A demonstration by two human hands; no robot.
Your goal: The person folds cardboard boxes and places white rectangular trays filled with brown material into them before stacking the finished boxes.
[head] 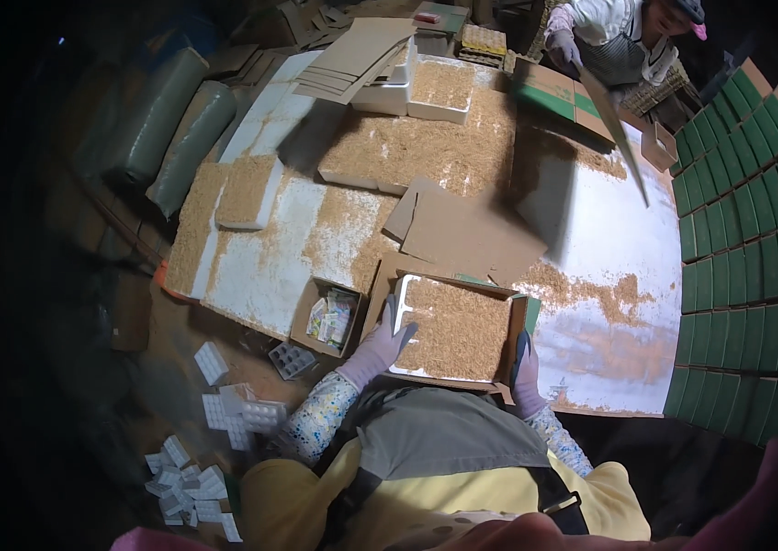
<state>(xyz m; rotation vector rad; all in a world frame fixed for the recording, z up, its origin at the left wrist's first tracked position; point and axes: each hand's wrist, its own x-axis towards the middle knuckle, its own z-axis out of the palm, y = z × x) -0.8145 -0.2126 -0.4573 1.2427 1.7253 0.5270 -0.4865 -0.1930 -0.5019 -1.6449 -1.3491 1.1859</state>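
In front of me at the table's near edge, a white foam tray (398, 310) filled with brown sawdust-like material (458, 330) sits inside an open cardboard box (379, 286). My left hand (385, 344), in a pale glove with dark fingertips, rests on the tray's left rim, thumb over the filling. My right hand (525, 365), gloved alike, holds the box's right wall from outside; its fingers are partly hidden. Flat cardboard sheets (472, 234) lie just beyond the box. A small carton with printed packets (331, 318) stands to the left of it.
Filled foam trays (423, 148) and a stack of cardboard sheets (361, 55) stand farther back. Green cartons (740, 275) are piled along the right. A co-worker (609, 41) holds a cardboard sheet at the back right. Foam pieces (189, 482) lie on the floor at left, near stuffed sacks (193, 144).
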